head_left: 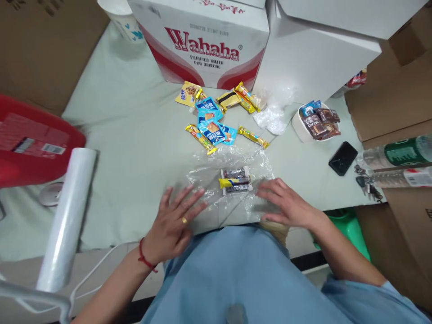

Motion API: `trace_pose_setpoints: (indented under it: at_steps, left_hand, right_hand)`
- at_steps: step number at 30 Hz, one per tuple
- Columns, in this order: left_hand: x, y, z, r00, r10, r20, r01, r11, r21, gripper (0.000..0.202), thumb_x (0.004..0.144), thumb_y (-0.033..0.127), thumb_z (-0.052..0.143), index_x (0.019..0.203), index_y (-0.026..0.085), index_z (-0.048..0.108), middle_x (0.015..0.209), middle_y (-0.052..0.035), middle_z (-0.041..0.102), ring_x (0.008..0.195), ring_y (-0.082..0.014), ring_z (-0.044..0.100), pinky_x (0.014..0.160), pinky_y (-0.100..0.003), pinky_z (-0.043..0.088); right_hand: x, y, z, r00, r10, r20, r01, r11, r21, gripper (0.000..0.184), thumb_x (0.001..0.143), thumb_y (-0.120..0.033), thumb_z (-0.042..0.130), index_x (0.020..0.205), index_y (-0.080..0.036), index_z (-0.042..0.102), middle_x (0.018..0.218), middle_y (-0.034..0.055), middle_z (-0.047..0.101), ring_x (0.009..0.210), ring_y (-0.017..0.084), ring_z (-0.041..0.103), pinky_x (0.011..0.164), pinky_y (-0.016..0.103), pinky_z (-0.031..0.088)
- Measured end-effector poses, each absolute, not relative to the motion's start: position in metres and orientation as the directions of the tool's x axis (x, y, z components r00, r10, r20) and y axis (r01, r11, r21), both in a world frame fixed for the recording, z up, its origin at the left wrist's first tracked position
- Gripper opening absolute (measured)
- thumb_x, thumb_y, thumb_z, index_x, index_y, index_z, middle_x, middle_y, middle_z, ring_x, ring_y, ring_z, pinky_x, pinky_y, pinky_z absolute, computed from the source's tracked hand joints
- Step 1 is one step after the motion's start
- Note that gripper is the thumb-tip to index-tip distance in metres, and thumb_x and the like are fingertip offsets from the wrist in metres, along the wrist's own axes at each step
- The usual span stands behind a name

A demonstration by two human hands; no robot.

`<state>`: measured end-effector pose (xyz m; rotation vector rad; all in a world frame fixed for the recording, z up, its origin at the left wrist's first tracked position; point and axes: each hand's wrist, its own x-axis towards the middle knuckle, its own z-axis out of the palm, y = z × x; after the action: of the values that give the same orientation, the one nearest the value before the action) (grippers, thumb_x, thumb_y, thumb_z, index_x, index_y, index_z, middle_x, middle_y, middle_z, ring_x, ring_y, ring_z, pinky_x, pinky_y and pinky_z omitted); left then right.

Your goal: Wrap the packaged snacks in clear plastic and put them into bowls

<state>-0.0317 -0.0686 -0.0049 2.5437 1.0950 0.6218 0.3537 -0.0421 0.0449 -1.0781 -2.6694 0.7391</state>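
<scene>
A sheet of clear plastic film [202, 177] lies on the table in front of me. On its middle sits a small stack of wrapped snack bars [235, 173], dark ones with a yellow one on top. My left hand [177, 220] rests at the film's left edge, fingers spread and holding nothing; a ring and a red cord bracelet are on it. At the right edge, my right hand [286, 202] has its fingers apart, with nothing seen in it. Beyond the film lie blue snack packets [212, 128] and yellow snack sticks [253, 136].
A Wahaha carton [209, 54] stands at the back. To the right are a white bowl [303, 126] of snacks, a black phone [343, 158], keys [369, 186] and bottles [405, 153]. A film roll [69, 220] and a red container [37, 144] stand left.
</scene>
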Motion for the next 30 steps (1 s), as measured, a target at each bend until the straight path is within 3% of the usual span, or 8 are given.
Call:
trace_pose_setpoints:
  at_steps: [3,7,10,15,17,19,24,30]
  left_hand:
    - [-0.034,-0.073,-0.009,0.68,0.706,0.197,0.571,-0.679,0.461,0.076,0.088,0.018,0.051,0.161,0.029,0.033,0.157,-0.0105,0.055,0.154,-0.0319,0.04,0.129,-0.066,0.007]
    - [-0.031,-0.065,-0.021,0.542,0.819,0.19,0.674,-0.559,0.484,0.055,0.092,0.034,0.062,0.145,0.023,0.052,0.133,-0.0136,0.072,0.135,-0.0325,0.061,0.127,-0.065,0.013]
    - [-0.024,-0.05,-0.022,0.423,0.892,0.162,0.711,-0.437,0.551,0.021,0.096,0.037,0.057,0.109,0.026,0.069,0.107,-0.0066,0.08,0.127,-0.0302,0.066,0.127,-0.063,0.017]
    - [-0.006,-0.024,-0.017,0.186,0.978,0.094,0.743,-0.202,0.638,0.03,0.098,0.04,0.049,0.079,0.024,0.065,0.087,-0.0042,0.077,0.113,-0.0261,0.071,0.122,-0.056,0.032]
    - [0.001,-0.017,-0.018,0.076,0.993,0.094,0.786,-0.118,0.607,0.03,0.095,0.042,0.051,0.076,0.024,0.065,0.088,-0.0065,0.076,0.109,-0.0283,0.069,0.114,-0.055,0.04]
    - [0.006,-0.012,-0.021,-0.034,0.995,0.099,0.842,-0.025,0.539,0.028,0.093,0.043,0.054,0.079,0.023,0.067,0.092,-0.0097,0.074,0.109,-0.0322,0.065,0.104,-0.055,0.046]
    - [-0.003,-0.01,-0.022,-0.139,0.981,0.137,0.873,0.056,0.485,0.031,0.088,0.043,0.058,0.103,0.02,0.071,0.104,-0.0144,0.069,0.112,-0.0366,0.059,0.1,-0.056,0.048]
    - [-0.009,-0.047,0.006,-0.187,0.839,0.51,0.916,-0.039,0.399,0.018,0.087,0.027,0.06,0.102,0.024,0.07,0.107,-0.0123,0.068,0.109,-0.0331,0.061,0.102,-0.058,0.044]
  right_hand:
    - [0.367,-0.068,0.026,-0.675,0.737,-0.037,0.657,0.578,-0.484,0.054,0.097,-0.041,0.069,0.145,-0.021,0.058,0.151,0.0185,0.055,0.138,0.034,0.048,0.111,0.056,0.049]
    - [0.365,-0.07,0.013,-0.604,0.795,0.063,0.65,0.536,-0.539,0.024,0.104,-0.026,0.054,0.119,-0.024,0.072,0.136,0.0151,0.066,0.128,0.029,0.056,0.104,0.052,0.052]
    - [0.363,-0.045,0.029,-0.568,0.819,0.084,0.57,0.465,-0.677,0.026,0.106,-0.032,0.048,0.113,-0.025,0.072,0.13,0.0139,0.068,0.12,0.025,0.063,0.101,0.046,0.054]
    - [0.36,0.013,0.041,-0.429,0.9,-0.07,0.579,0.214,-0.787,0.036,0.101,-0.048,0.052,0.101,-0.019,0.073,0.098,0.0093,0.073,0.089,0.022,0.068,0.083,0.033,0.052]
    - [0.356,0.03,0.034,-0.357,0.911,-0.207,0.657,0.088,-0.748,0.038,0.098,-0.05,0.052,0.093,-0.017,0.071,0.078,0.0041,0.069,0.073,0.018,0.061,0.07,0.029,0.046]
    - [0.353,0.042,0.027,-0.277,0.897,-0.344,0.79,0.009,-0.613,0.035,0.096,-0.046,0.052,0.086,-0.017,0.07,0.068,0.0011,0.063,0.065,0.016,0.054,0.063,0.027,0.038]
    - [0.356,0.059,0.043,-0.096,0.894,-0.437,0.988,0.034,-0.149,0.022,0.093,-0.039,0.058,0.096,-0.021,0.07,0.082,0.0057,0.071,0.071,0.02,0.056,0.062,0.029,0.032]
    - [0.326,0.09,0.057,-0.426,0.893,-0.142,0.888,0.383,-0.256,0.031,0.097,-0.034,0.057,0.119,-0.016,0.07,0.117,0.0154,0.069,0.105,0.029,0.063,0.086,0.035,0.046]
